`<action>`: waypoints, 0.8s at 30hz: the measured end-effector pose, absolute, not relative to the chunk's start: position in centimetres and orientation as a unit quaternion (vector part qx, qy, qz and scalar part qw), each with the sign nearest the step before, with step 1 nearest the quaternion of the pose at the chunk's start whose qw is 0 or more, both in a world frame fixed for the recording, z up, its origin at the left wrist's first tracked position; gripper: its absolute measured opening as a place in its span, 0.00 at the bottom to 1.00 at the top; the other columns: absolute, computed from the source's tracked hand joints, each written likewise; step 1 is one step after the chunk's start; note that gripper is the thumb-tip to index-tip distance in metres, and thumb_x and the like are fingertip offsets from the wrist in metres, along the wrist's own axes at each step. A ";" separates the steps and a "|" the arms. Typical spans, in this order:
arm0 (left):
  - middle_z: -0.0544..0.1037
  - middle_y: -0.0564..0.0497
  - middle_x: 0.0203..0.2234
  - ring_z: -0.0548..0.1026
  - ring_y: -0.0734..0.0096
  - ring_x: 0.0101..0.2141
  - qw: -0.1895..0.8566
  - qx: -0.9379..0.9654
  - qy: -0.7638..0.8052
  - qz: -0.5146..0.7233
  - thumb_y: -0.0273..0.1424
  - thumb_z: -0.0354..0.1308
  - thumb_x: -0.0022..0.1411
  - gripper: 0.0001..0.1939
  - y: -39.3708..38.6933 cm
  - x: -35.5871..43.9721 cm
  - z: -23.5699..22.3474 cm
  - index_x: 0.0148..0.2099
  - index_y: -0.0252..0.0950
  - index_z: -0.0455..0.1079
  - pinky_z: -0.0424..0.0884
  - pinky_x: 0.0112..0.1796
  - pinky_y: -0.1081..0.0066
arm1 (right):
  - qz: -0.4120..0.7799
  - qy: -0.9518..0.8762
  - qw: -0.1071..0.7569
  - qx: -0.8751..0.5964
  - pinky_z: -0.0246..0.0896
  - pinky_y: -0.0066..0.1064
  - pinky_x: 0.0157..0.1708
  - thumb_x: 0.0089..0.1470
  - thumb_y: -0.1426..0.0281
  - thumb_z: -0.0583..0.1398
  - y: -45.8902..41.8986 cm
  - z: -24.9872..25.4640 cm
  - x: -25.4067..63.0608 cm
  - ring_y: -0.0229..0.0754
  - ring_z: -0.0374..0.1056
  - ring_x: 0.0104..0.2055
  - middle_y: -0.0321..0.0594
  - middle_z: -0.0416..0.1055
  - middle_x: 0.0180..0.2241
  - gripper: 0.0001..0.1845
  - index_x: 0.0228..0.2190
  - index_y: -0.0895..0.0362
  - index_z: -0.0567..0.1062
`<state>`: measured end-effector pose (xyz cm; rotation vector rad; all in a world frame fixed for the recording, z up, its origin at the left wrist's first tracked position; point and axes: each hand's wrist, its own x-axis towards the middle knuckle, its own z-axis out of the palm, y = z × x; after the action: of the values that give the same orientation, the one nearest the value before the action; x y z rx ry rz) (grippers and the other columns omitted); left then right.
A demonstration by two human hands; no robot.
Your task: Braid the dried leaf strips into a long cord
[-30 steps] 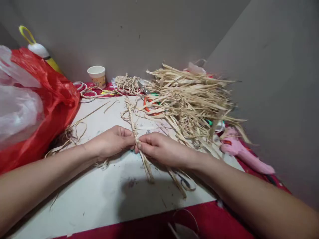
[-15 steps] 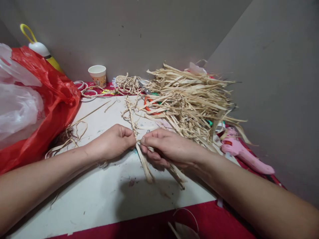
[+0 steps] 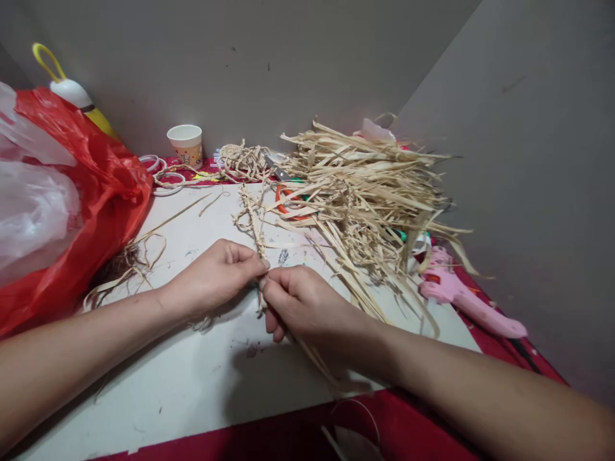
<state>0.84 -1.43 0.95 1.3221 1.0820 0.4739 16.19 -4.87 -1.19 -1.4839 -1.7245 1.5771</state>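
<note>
A thin braid of dry straw (image 3: pixel 258 232) runs from the back of the white board (image 3: pixel 192 384) down to my fingers. Thumb and forefinger of my left hand (image 3: pixel 228 272) pinch its lower end. Just to the right, my right hand (image 3: pixel 305 301) is closed on the loose straw strands (image 3: pixel 314 360) at that end, and they trail out beneath the palm toward the front. Both sets of fingertips almost touch, so the crossing of the strands between them is hidden.
A large heap of dry straw (image 3: pixel 369 186) lies at the back right, with orange-handled scissors (image 3: pixel 283 202) partly under it. A pink glue gun (image 3: pixel 461 291) rests at the right edge. On the left are a red plastic bag (image 3: pixel 110 186) and a paper cup (image 3: pixel 186 148).
My right hand first moved slightly away with a strand, then came back in and lower, against the left fingertips. The loose strands beneath have swung and are now mostly under my right hand.
</note>
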 end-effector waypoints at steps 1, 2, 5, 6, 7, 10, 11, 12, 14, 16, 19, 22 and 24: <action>0.57 0.61 0.09 0.50 0.86 0.12 0.637 0.575 0.470 0.207 0.30 0.52 0.56 0.13 -1.5 0.9 1.0 0.20 0.33 0.62 0.46 0.15 0.79 | 0.544 -0.629 0.174 -0.527 0.57 0.22 0.19 0.59 0.67 0.45 -4.8 -1.2 16.3 0.32 0.64 0.18 0.37 0.69 0.17 0.20 0.20 0.60 0.68; 0.58 0.60 0.09 0.51 0.86 0.12 0.640 0.572 0.470 0.206 0.30 0.52 0.56 0.13 -1.6 0.9 1.1 0.20 0.33 0.62 0.47 0.15 0.79 | 0.525 -0.650 0.161 -0.525 0.56 0.22 0.20 0.59 0.68 0.45 -4.7 -1.1 16.3 0.32 0.64 0.18 0.38 0.69 0.17 0.21 0.20 0.60 0.68; 0.59 0.60 0.09 0.52 0.86 0.11 0.637 0.565 0.483 0.205 0.28 0.54 0.54 0.11 -1.6 0.9 1.0 0.21 0.33 0.62 0.47 0.15 0.79 | 0.442 -0.729 0.131 -0.507 0.53 0.23 0.22 0.58 0.71 0.46 -4.8 -0.5 16.3 0.32 0.62 0.20 0.38 0.68 0.18 0.19 0.19 0.60 0.69; 0.58 0.61 0.09 0.52 0.86 0.11 0.634 0.564 0.490 0.202 0.28 0.54 0.54 0.11 -1.6 0.9 1.0 0.21 0.33 0.62 0.46 0.15 0.79 | 0.411 -0.750 0.121 -0.503 0.51 0.23 0.22 0.57 0.72 0.47 -4.9 -0.2 16.2 0.31 0.60 0.20 0.37 0.67 0.18 0.18 0.20 0.60 0.68; 0.57 0.61 0.09 0.51 0.86 0.11 0.630 0.564 0.496 0.198 0.28 0.54 0.54 0.10 -1.5 0.9 1.0 0.21 0.33 0.62 0.45 0.15 0.79 | 0.384 -0.770 0.108 -0.497 0.49 0.23 0.21 0.57 0.73 0.47 -5.2 0.1 16.1 0.31 0.57 0.20 0.36 0.66 0.17 0.17 0.20 0.60 0.68; 0.57 0.61 0.09 0.51 0.86 0.11 0.623 0.573 0.500 0.183 0.29 0.55 0.54 0.10 -1.4 0.8 0.9 0.22 0.33 0.63 0.44 0.15 0.78 | 0.357 -0.824 0.035 -0.439 0.43 0.25 0.20 0.57 0.72 0.49 -6.0 1.6 16.1 0.29 0.50 0.19 0.34 0.62 0.17 0.16 0.20 0.60 0.67; 0.57 0.61 0.09 0.51 0.87 0.12 0.624 0.575 0.497 0.179 0.29 0.56 0.54 0.10 -1.3 0.8 1.0 0.22 0.33 0.63 0.43 0.15 0.78 | 0.368 -0.836 0.007 -0.407 0.41 0.25 0.20 0.57 0.71 0.50 -6.3 2.2 16.2 0.29 0.48 0.19 0.33 0.60 0.17 0.17 0.19 0.60 0.67; 0.56 0.61 0.10 0.50 0.87 0.12 0.627 0.576 0.494 0.175 0.29 0.56 0.54 0.10 -1.3 0.7 1.0 0.22 0.33 0.63 0.43 0.15 0.78 | 0.387 -0.842 -0.013 -0.376 0.41 0.25 0.20 0.57 0.68 0.51 -6.4 2.8 16.4 0.29 0.46 0.19 0.32 0.59 0.16 0.18 0.18 0.60 0.67; 0.56 0.61 0.10 0.50 0.86 0.13 0.640 0.574 0.482 0.172 0.29 0.56 0.53 0.10 -1.2 0.6 1.1 0.22 0.33 0.63 0.42 0.16 0.78 | 0.446 -0.816 0.001 -0.367 0.40 0.24 0.18 0.57 0.63 0.53 -6.1 3.7 16.9 0.29 0.45 0.18 0.32 0.55 0.15 0.21 0.16 0.60 0.65; 0.56 0.61 0.11 0.49 0.86 0.13 0.657 0.562 0.471 0.174 0.29 0.57 0.52 0.09 -1.1 0.4 1.2 0.23 0.33 0.63 0.42 0.16 0.78 | 0.491 -0.750 0.110 -0.430 0.40 0.23 0.17 0.57 0.59 0.52 -5.1 3.9 17.5 0.28 0.46 0.17 0.31 0.54 0.14 0.24 0.15 0.59 0.63; 0.54 0.62 0.10 0.47 0.86 0.13 0.681 0.537 0.469 0.166 0.30 0.58 0.52 0.09 -0.9 0.2 1.2 0.23 0.34 0.62 0.41 0.16 0.77 | 0.506 -0.617 0.291 -0.529 0.43 0.22 0.15 0.56 0.61 0.53 -3.0 2.7 18.2 0.28 0.49 0.15 0.30 0.56 0.14 0.19 0.19 0.59 0.65; 0.54 0.62 0.10 0.47 0.85 0.13 0.688 0.531 0.467 0.162 0.30 0.58 0.52 0.10 -0.7 0.1 1.1 0.23 0.34 0.61 0.40 0.16 0.77 | 0.619 -0.540 0.277 -0.499 0.40 0.21 0.13 0.53 0.63 0.57 -1.5 0.9 18.4 0.28 0.48 0.13 0.27 0.55 0.12 0.11 0.25 0.58 0.68; 0.55 0.61 0.11 0.47 0.86 0.13 0.690 0.536 0.458 0.165 0.30 0.58 0.51 0.10 -0.7 0.1 1.0 0.23 0.34 0.62 0.40 0.16 0.77 | 0.704 -0.501 0.225 -0.451 0.36 0.20 0.11 0.51 0.65 0.59 -1.2 0.1 18.3 0.27 0.46 0.11 0.26 0.56 0.12 0.10 0.26 0.58 0.67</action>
<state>0.10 -0.69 1.04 1.1986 1.0235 0.3684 18.33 -1.21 0.09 -1.2450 -1.3817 1.9415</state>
